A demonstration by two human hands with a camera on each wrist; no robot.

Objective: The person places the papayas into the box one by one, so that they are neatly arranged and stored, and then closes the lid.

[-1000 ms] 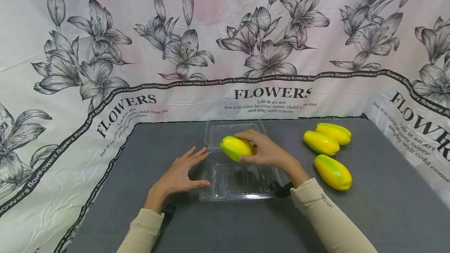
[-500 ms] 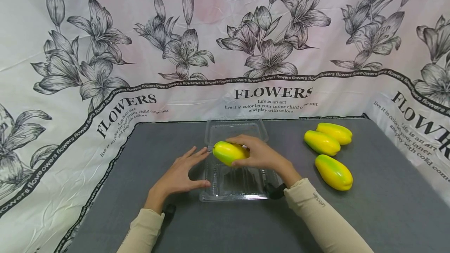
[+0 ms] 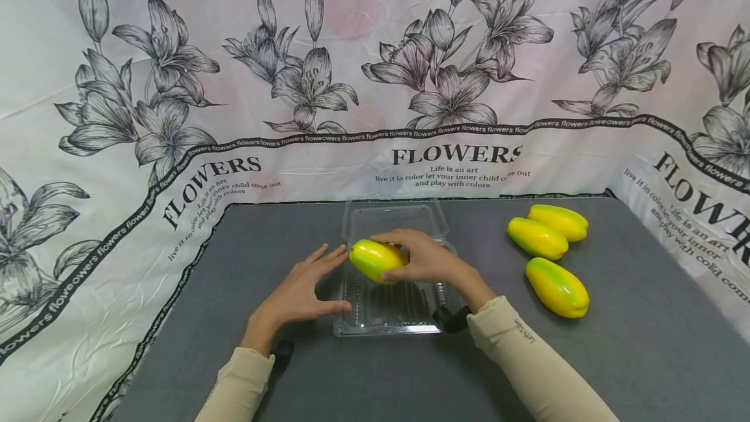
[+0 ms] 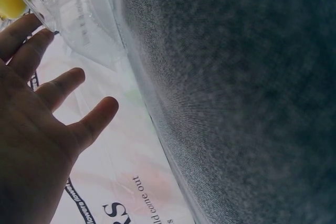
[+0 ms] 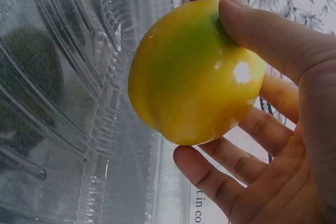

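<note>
My right hand (image 3: 430, 259) grips a yellow-green papaya (image 3: 375, 261) between thumb and fingers, holding it over the clear plastic clamshell box (image 3: 389, 327). In the right wrist view the papaya (image 5: 189, 77) is apart from the ribbed box bottom (image 5: 105, 124), with the thumb across its top and the fingers beneath. The box lies open, its lid (image 3: 395, 217) folded back toward the far edge. At the box's left side is my left hand (image 3: 301, 292), fingers spread and straight, fingertips at the rim; whether they touch it I cannot tell.
On the right side of the grey table (image 3: 469, 376) lie three more papayas: one at the back (image 3: 559, 222), one against it (image 3: 537, 238), and one nearer (image 3: 558, 287). A flower-printed cloth (image 3: 328, 168) stands along the table's back and sides.
My right hand has carried the papaya left and slightly down, toward the box's left side. My left hand has stayed in place.
</note>
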